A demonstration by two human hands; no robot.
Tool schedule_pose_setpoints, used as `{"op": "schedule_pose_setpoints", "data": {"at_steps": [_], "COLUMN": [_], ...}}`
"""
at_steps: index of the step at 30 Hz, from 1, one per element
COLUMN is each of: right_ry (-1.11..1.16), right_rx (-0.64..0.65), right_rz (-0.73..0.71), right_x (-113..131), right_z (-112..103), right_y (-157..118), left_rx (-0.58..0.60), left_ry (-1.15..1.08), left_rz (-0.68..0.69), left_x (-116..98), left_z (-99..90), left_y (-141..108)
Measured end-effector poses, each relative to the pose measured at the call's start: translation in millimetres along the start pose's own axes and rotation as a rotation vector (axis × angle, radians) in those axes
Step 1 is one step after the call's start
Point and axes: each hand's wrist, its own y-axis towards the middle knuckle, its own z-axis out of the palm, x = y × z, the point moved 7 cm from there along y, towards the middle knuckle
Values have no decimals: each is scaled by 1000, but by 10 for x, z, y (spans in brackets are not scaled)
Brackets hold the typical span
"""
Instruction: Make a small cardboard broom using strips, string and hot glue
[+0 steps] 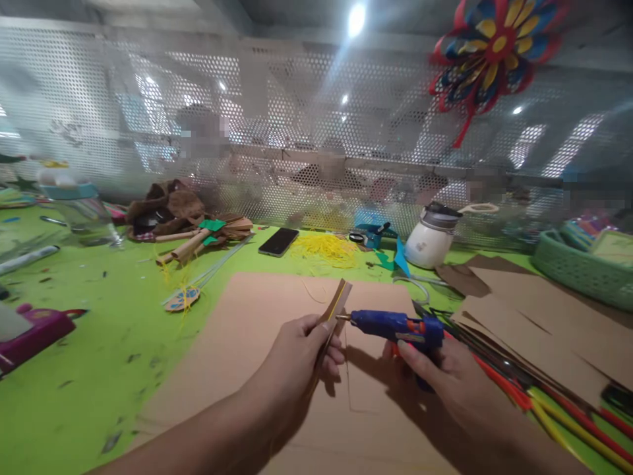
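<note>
I have the folded brown strip (338, 300) above the middle of a large tan sheet (267, 300), tilted, with its upper end leaning to the right. The left hand (301, 343) pinches it between the thumb and the fingers. The right hand (440, 369) is closed around the handle of a blue glue gun (390, 326), and the metal tip points at the strip; whether it touches, I cannot tell from here. The tan sheet lies flat, with some thin dark lines on it, and the shadows of the hands fall there.

Under it is a bright green table (109, 284), with dark smudges on its left part. Beyond the sheet I see a black phone (279, 241), lying just beside a heap of yellow shreds (326, 249). Farther to the right stands a white jug (430, 237). At the right side, brown sheets (539, 323) lie in an overlapping pile, near a green basket (568, 267).

Behind the table stands a perforated screen (277, 158), pale grey, with blurred shapes showing through. A flower decoration (499, 46) in red, blue and yellow hangs at upper right, and a bright lamp (357, 20) shines from the ceiling.
</note>
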Motion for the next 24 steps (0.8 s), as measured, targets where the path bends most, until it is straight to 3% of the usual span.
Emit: {"op": "schedule_pose_setpoints", "data": {"at_steps": [13,24], "right_ry": [-127,-215], "right_rx": [40,-5], "right_rz": [-24,-24], "right_x": [67,31], "right_z": [-34,-124], "right_y": [34,59], "left_rx": [19,29], "left_ry": [-6,3], "left_rz": [-28,-44], "left_x": [-81,-71], "left_z": [51,47], "left_y": [-62,-55]}}
